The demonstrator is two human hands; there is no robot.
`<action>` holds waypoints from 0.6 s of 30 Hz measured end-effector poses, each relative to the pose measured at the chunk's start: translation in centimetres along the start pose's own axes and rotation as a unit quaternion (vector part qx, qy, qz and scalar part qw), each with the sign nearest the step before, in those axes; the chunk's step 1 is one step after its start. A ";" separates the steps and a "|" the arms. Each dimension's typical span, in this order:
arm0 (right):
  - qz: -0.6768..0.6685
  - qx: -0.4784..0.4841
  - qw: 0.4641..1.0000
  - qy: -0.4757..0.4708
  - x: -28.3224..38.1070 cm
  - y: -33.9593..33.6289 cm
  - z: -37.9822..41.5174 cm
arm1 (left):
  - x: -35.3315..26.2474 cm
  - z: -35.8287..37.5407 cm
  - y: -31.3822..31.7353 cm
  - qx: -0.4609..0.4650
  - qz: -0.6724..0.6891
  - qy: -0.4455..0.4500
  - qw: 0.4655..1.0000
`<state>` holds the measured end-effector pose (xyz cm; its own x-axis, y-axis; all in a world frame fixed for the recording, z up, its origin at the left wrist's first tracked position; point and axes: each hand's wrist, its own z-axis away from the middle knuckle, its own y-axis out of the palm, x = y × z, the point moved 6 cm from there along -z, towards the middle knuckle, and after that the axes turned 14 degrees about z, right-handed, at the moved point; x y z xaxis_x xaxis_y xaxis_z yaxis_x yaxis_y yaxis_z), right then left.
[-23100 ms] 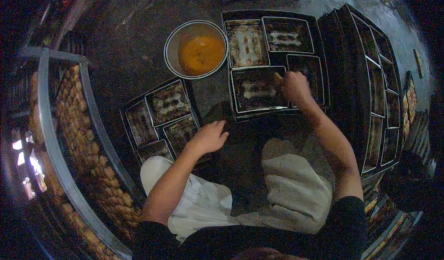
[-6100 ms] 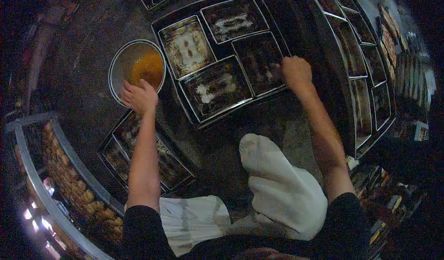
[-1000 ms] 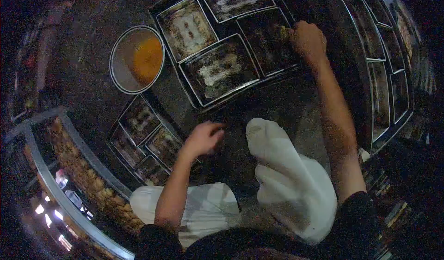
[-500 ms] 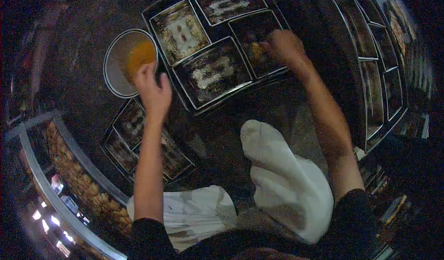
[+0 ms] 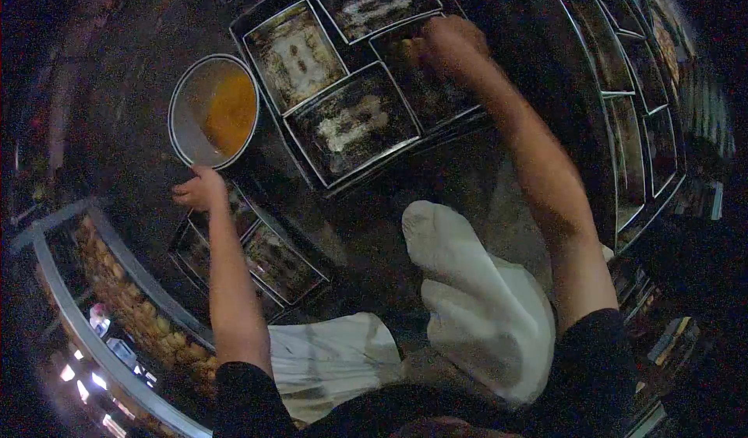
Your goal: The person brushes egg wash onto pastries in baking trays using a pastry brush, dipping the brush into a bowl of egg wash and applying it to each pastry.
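Observation:
My left hand [image 5: 204, 190] is at the near rim of a round metal bucket [image 5: 187, 103], its fingers curled and pinching the rim. Orange-yellow liquid [image 5: 234, 115] lies to the right side inside the bucket. My right hand [image 5: 456, 45] is closed over the far right tin [image 5: 444, 87] of a set of rectangular metal tins. A small yellow-brown thing shows at its fingertips, too dark and blurred to name. Beside that tin are a near tin [image 5: 354, 123], a left tin [image 5: 296, 56] and a back tin [image 5: 378, 2], each with pale, shiny smears on a dark bottom.
More tins [image 5: 284, 263] lie near my left forearm. A tall stack of tins [image 5: 596, 41] stands at the right. A metal-edged rack [image 5: 58, 270] with many round brown pieces [image 5: 148, 309] is at the lower left. My knees, in pale cloth [image 5: 483, 306], are at the near side.
My left hand has moved from over the bucket's right side down and left to its near rim. My right hand has moved up and left, toward the far edge of the same tin.

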<state>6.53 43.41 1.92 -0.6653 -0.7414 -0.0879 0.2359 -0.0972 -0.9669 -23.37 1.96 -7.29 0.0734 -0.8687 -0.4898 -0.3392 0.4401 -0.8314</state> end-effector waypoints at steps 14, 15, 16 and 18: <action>0.125 -0.010 0.987 0.105 -5.2 0.5 5.5 | 7.8 -2.7 9.0 0.045 0.102 -0.100 0.989; 0.125 -0.010 0.986 0.112 -4.9 0.1 5.6 | 4.2 -0.7 5.7 0.059 0.146 -0.149 0.976; 0.101 -0.013 0.989 0.107 -4.3 -1.0 5.8 | 1.6 0.7 3.5 0.072 0.191 -0.195 0.959; 0.052 -0.015 0.994 0.095 -2.4 -3.3 5.8 | 0.2 0.9 3.0 0.100 0.224 -0.237 0.940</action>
<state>11.47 41.66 6.75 -0.7609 -0.6070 -0.2293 0.2913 -0.0038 -0.9566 -23.50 3.35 -10.13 0.3917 -0.4072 -0.8250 -0.2558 0.8132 -0.5228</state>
